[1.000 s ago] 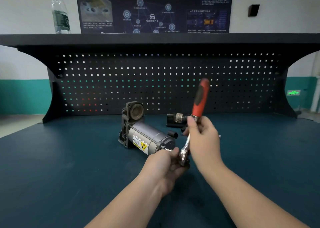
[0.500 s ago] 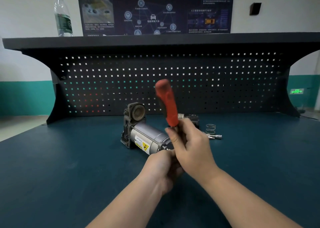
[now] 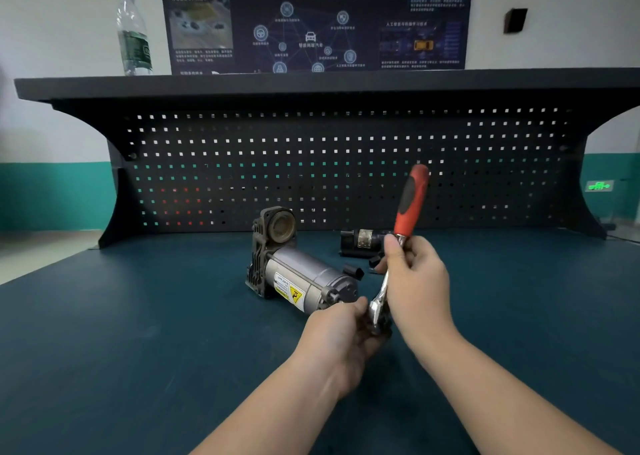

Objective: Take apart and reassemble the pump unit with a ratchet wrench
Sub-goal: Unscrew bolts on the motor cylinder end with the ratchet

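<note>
Item: pump unit (image 3: 304, 280), grey metal cylinder with a black finned head. Lies on its side near the middle of the dark blue table (image 3: 138, 333), finned end toward the pegboard (image 3: 346, 164), near end toward the person. White and yellow warning label on its flank; print too small to read. The near end cap is partly covered by the left hand.

Item: ratchet wrench (image 3: 405, 233), red and black grip, chrome shank. Stands tilted, grip up and leaning right, head down at the near end of the pump unit. The middle of the shank is hidden behind the right hand; the socket, and what it sits on, cannot be made out.

Item: left hand (image 3: 343, 337). Fingers curled round the wrench head at the pump's near end; fingertips hidden, so the exact hold is unclear.

Item: right hand (image 3: 415, 281). Wrapped round the chrome shank just below the red grip, thumb up along the shank.

Item: black cylindrical part (image 3: 362, 243) with a silver band, lying on the table behind the right hand, apart from the pump unit; its right end is hidden by the hand. A small dark piece beside it is too obscured to identify.

Item: water bottle (image 3: 133, 35), upright on the shelf (image 3: 311, 80) above the pegboard, left side; blurred.

Item: poster (image 3: 315, 18) on the wall, top cut off by the frame edge, text illegible.
</note>
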### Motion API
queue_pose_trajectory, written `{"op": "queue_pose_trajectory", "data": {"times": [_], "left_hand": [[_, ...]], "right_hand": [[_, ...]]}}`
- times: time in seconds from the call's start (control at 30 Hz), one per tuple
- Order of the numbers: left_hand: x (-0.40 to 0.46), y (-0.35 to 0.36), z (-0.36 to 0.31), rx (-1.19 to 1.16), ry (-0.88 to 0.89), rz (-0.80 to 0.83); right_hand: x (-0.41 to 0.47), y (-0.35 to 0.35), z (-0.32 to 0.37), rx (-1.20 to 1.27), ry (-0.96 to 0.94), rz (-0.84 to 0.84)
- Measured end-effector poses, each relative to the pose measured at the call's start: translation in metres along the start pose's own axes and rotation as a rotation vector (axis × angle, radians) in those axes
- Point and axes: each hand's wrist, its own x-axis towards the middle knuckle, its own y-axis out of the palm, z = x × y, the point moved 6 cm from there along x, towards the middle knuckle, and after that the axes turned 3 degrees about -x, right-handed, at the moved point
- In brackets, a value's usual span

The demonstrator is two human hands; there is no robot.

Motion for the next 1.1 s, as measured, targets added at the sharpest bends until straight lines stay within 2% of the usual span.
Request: {"op": "queue_pose_trajectory", "data": {"times": [0.07, 0.17, 0.47, 0.6, 0.7, 0.8, 0.87, 0.9, 0.93, 1.0, 1.1], "left_hand": [[0.0, 0.001, 0.001, -0.024, -0.001, -0.002], [0.0, 0.002, 0.002, -0.056, 0.001, 0.011], [-0.001, 0.001, -0.001, -0.077, 0.007, 0.004], [0.0, -0.001, 0.0, -0.049, 0.014, -0.02], [0.0, -0.006, 0.001, 0.004, 0.033, -0.056], [-0.004, -0.006, 0.0, 0.028, -0.034, -0.035], [-0.007, -0.004, 0.0, 0.001, -0.088, -0.003], [-0.008, -0.003, -0.001, -0.016, -0.099, 0.005], [-0.009, -0.003, -0.002, -0.023, -0.102, 0.006], [-0.008, -0.002, -0.002, -0.02, -0.088, 0.003], [-0.007, 0.0, -0.001, -0.025, -0.062, 0.005]], "right_hand": [[-0.006, 0.0, 0.011, -0.034, -0.119, 0.019], [-0.011, 0.002, 0.019, -0.061, -0.193, 0.049], [-0.011, 0.007, 0.024, -0.042, -0.269, 0.133], [-0.012, 0.005, 0.021, -0.064, -0.261, 0.094], [-0.008, 0.003, 0.007, -0.041, -0.102, 0.028], [0.0, -0.001, -0.024, 0.006, 0.244, -0.063], [-0.004, 0.003, -0.049, 0.238, 0.577, -0.075], [-0.008, 0.008, -0.055, 0.353, 0.696, -0.062], [-0.009, 0.011, -0.055, 0.408, 0.737, -0.045], [-0.004, 0.01, -0.045, 0.333, 0.567, 0.007], [-0.002, 0.008, 0.006, 0.118, -0.015, 0.134]]}}
